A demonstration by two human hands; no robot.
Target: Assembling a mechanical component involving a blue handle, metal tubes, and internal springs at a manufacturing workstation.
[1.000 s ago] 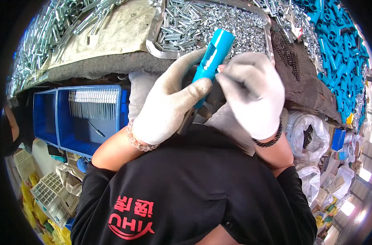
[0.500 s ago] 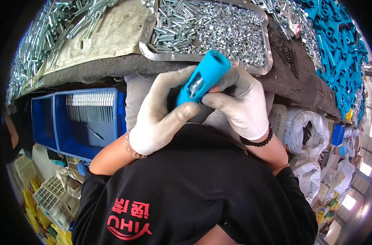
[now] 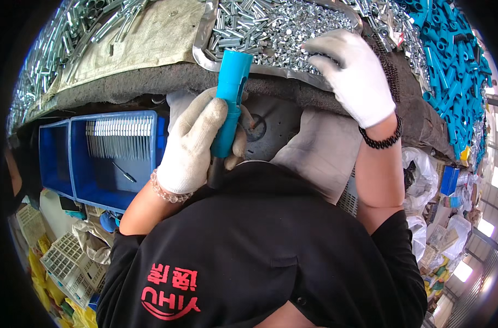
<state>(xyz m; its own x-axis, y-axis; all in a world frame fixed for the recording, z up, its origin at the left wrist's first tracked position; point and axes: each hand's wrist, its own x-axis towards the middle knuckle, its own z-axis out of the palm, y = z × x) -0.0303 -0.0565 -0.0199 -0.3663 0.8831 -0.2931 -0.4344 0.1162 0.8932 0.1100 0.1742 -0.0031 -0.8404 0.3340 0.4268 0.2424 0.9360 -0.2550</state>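
The left hand [image 3: 191, 145] has its grip closed around a blue plastic tube [image 3: 229, 101], upright at the desk [image 3: 150, 82] edge. The right hand [image 3: 355, 74], fingers loosely curled, reaches into the tray of zinc-plated nuts [image 3: 281, 27]; whether it holds any cannot be told, so fitting seems not yet done.

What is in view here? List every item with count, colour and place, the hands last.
blue tube: one, blue, upright in the left hand
metal tray: one, silver, on the bench, heaped with small silver parts
blue tubes pile: many, blue, far right of the bench
silver parts heap: many, silver, bench's left end
cloth: one, tan, left of the tray
blue bin: one, blue, under the bench, holding a row of grey parts
left hand: white glove, gripping the tube
right hand: white glove, on the tray's parts
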